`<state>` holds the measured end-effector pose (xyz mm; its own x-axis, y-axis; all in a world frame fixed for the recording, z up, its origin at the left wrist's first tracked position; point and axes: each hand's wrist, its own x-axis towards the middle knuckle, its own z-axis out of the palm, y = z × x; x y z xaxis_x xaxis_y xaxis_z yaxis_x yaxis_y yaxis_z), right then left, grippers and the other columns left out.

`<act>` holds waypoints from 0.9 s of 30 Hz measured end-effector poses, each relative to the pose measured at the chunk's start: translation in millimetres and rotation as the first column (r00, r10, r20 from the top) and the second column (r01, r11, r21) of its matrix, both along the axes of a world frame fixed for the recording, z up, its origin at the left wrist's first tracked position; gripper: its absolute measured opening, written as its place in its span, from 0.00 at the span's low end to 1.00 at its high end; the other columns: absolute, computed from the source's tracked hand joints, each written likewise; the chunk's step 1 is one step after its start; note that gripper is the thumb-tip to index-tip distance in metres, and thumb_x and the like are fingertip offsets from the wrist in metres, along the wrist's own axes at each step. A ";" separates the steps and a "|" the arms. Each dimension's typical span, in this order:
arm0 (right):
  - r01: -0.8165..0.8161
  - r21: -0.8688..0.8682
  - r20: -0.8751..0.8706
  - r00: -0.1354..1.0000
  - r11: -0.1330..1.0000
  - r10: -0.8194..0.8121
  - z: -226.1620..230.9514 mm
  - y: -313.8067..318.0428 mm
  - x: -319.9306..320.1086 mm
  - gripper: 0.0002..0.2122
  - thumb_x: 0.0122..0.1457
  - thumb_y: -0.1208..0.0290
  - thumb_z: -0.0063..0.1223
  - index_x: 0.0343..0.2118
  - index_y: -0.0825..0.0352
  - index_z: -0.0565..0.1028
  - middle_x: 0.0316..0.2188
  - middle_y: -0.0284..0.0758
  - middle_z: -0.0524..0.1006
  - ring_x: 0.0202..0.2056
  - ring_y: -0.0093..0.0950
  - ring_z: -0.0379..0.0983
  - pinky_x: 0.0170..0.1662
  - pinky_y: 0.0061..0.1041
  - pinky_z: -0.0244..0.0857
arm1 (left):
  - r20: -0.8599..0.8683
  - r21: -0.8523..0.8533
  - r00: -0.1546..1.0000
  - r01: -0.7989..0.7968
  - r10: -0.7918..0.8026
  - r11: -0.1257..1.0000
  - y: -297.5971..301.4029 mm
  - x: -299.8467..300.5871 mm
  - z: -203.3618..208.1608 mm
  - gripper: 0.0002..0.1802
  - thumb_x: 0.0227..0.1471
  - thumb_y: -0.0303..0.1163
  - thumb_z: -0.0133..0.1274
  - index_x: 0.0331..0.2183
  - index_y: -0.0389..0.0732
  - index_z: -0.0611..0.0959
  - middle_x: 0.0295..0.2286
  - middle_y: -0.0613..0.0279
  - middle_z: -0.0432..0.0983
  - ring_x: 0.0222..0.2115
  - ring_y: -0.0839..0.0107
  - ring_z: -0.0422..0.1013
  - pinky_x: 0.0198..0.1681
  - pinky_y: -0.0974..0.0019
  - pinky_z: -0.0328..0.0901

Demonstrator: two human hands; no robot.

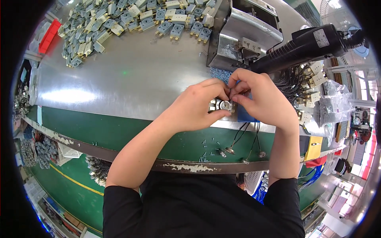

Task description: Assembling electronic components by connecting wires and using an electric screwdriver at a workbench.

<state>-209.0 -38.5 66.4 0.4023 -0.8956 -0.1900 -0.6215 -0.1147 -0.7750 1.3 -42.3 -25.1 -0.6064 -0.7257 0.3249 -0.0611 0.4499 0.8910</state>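
Note:
My left hand [198, 104] is closed around a small block with a round metal piece [225, 105] on its face, thumb below it and fingers above. Over the block's upper right edge, the thumb and fingers of my right hand [258, 93] are pinched together. What they hold, if anything, is too small to make out. A blue box [247, 114] lies partly hidden under my right hand. Just beyond my fingers is a heap of small bluish screws [220, 74]. Black leads with round metal ends [230, 150] hang below my right hand.
A bent metal fixture [238, 35] stands behind my hands, with a black electric screwdriver [297, 47] beside it. Grey and cream blocks [147, 23] are piled at the far left. Wired blocks [315, 79] lie at right. Loose screws [204, 146] are scattered along the green near edge.

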 end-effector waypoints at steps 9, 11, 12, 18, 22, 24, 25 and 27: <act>-0.015 -0.011 -0.103 0.995 1.000 0.014 1.9 8.0 1.6 0.11 0.54 0.86 0.58 0.41 0.73 0.78 0.31 0.43 0.85 0.32 0.34 0.85 0.38 0.27 0.74 | 0.012 0.010 1.000 -0.002 0.002 1.000 -0.4 -2.3 0.1 0.17 0.44 0.25 0.71 0.37 0.35 0.81 0.41 0.51 0.80 0.43 0.52 0.78 0.48 0.56 0.71; 0.027 -0.132 -0.088 0.995 0.991 -0.039 -7.7 18.1 3.8 0.13 0.53 0.86 0.59 0.44 0.71 0.80 0.31 0.43 0.85 0.33 0.36 0.85 0.38 0.29 0.75 | 0.045 0.013 0.999 -0.005 0.005 1.000 0.0 0.3 1.0 0.18 0.43 0.25 0.71 0.37 0.35 0.81 0.41 0.51 0.80 0.43 0.52 0.78 0.48 0.56 0.72; 0.028 -0.132 -0.089 0.995 0.991 -0.040 -10.2 23.8 4.0 0.13 0.53 0.86 0.59 0.44 0.71 0.80 0.31 0.43 0.85 0.33 0.36 0.85 0.38 0.29 0.75 | 0.072 0.016 0.997 -0.005 0.003 1.000 0.1 -0.1 2.3 0.18 0.43 0.25 0.71 0.37 0.35 0.81 0.41 0.51 0.80 0.43 0.52 0.78 0.47 0.57 0.72; 0.309 -0.247 0.053 0.951 0.919 -0.305 -24.6 43.2 6.4 0.12 0.55 0.83 0.61 0.43 0.71 0.79 0.35 0.45 0.83 0.33 0.42 0.82 0.39 0.34 0.75 | 0.025 0.029 1.000 -0.008 0.007 1.000 0.6 -3.1 3.3 0.18 0.43 0.24 0.71 0.38 0.35 0.83 0.42 0.52 0.82 0.45 0.53 0.78 0.49 0.57 0.72; 0.377 -0.273 0.135 0.926 0.885 -0.352 -31.2 47.0 5.8 0.11 0.54 0.83 0.63 0.41 0.72 0.80 0.36 0.45 0.82 0.33 0.40 0.83 0.39 0.35 0.76 | -0.012 -0.055 1.000 0.000 -0.001 0.998 0.8 -5.6 0.7 0.17 0.43 0.23 0.70 0.38 0.34 0.84 0.42 0.53 0.82 0.45 0.53 0.79 0.49 0.56 0.73; 0.127 -0.512 -0.015 0.988 0.850 -0.157 -36.1 45.6 -0.8 0.09 0.55 0.83 0.64 0.40 0.71 0.80 0.34 0.42 0.82 0.31 0.31 0.82 0.37 0.29 0.75 | -0.007 -0.089 1.000 -0.004 0.004 0.996 1.1 -5.2 0.0 0.15 0.44 0.23 0.69 0.38 0.34 0.85 0.42 0.54 0.83 0.43 0.53 0.80 0.48 0.57 0.74; 0.126 -0.515 -0.013 0.988 0.848 -0.154 -31.8 44.1 -4.8 0.09 0.55 0.83 0.64 0.40 0.71 0.80 0.34 0.42 0.82 0.31 0.31 0.82 0.37 0.29 0.75 | -0.005 -0.093 1.000 -0.006 0.006 0.996 0.7 -4.7 -0.6 0.15 0.44 0.23 0.69 0.38 0.34 0.85 0.42 0.54 0.83 0.43 0.53 0.80 0.48 0.57 0.74; 0.322 -0.441 0.163 0.947 0.838 -0.278 -20.4 42.6 -17.0 0.06 0.58 0.83 0.61 0.38 0.70 0.79 0.34 0.34 0.80 0.35 0.22 0.79 0.39 0.23 0.72 | -0.024 -0.086 1.000 0.017 -0.019 0.996 0.1 -4.8 -2.3 0.15 0.45 0.23 0.69 0.38 0.34 0.85 0.42 0.54 0.83 0.41 0.53 0.80 0.46 0.58 0.74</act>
